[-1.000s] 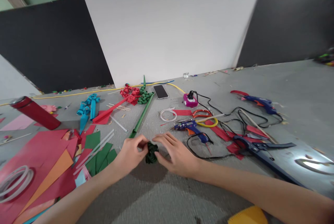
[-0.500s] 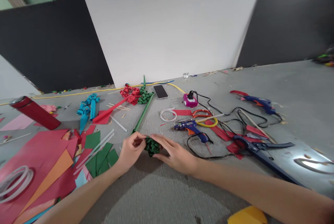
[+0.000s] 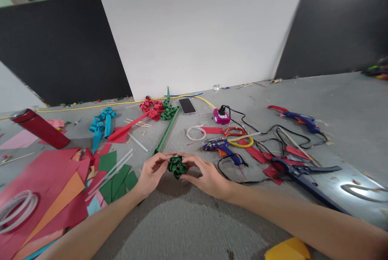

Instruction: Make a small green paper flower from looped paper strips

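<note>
Between my hands is a dark green folded paper flower point(image 3: 177, 166), its curled petals turned up toward me. My left hand point(image 3: 153, 173) pinches its left edge with thumb and fingers. On the opposite side, my right hand point(image 3: 206, 175) grips it with the thumb low and the fingers across the top. Just beyond my left hand lies a green paper stem point(image 3: 166, 133), joined at its far end to a cluster of green paper blooms point(image 3: 168, 111). Red paper flowers point(image 3: 151, 108) on a red stem lie beside that cluster.
To the right are a blue glue gun point(image 3: 222, 147), orange-handled scissors point(image 3: 235, 131), a purple power socket point(image 3: 222, 115) and a large dark cutter point(image 3: 303, 177). Leftward lie red paper sheets point(image 3: 45, 175), green paper pieces point(image 3: 118, 183), blue paper flowers point(image 3: 103, 122) and a red flask point(image 3: 42, 128). A phone point(image 3: 187, 106) lies farther back.
The green flower has tilted slightly so more of its petals face me. My right hand's fingers have shifted a little around its edge; my left hand stays at its side.
</note>
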Motion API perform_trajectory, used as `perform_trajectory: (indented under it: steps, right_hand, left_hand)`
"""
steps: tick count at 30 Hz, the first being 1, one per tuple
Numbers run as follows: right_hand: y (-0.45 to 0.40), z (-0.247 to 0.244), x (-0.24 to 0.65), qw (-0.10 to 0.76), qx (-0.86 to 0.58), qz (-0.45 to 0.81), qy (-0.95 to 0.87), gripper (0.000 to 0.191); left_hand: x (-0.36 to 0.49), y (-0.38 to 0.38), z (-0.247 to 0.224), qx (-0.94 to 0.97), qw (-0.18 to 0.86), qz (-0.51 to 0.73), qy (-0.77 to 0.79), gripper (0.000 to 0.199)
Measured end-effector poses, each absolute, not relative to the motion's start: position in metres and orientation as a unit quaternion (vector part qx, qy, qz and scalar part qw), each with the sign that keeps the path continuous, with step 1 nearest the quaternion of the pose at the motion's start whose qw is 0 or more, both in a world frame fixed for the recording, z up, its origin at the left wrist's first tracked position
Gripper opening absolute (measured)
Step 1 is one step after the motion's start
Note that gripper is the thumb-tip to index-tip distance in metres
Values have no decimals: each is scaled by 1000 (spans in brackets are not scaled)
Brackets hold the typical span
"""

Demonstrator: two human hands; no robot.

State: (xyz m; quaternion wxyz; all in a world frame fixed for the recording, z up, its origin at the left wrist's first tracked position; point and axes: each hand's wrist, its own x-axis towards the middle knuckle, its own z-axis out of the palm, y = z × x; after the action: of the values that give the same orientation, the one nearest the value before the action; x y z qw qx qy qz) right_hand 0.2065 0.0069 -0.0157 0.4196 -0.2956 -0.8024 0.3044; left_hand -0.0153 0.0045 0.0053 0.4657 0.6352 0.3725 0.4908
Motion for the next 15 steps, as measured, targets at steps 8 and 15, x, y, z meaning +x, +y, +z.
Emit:
perform_trajectory:
  steps: [8,15]
  right_hand:
    - [11,-12,207,463,-300,302,-778,28]
    - [10,-11,205,507,-304,388,-707,39]
  left_hand:
    - [-15,3,4,620,459,509,383,24]
    - [-15,6,0,592,440,547,396,22]
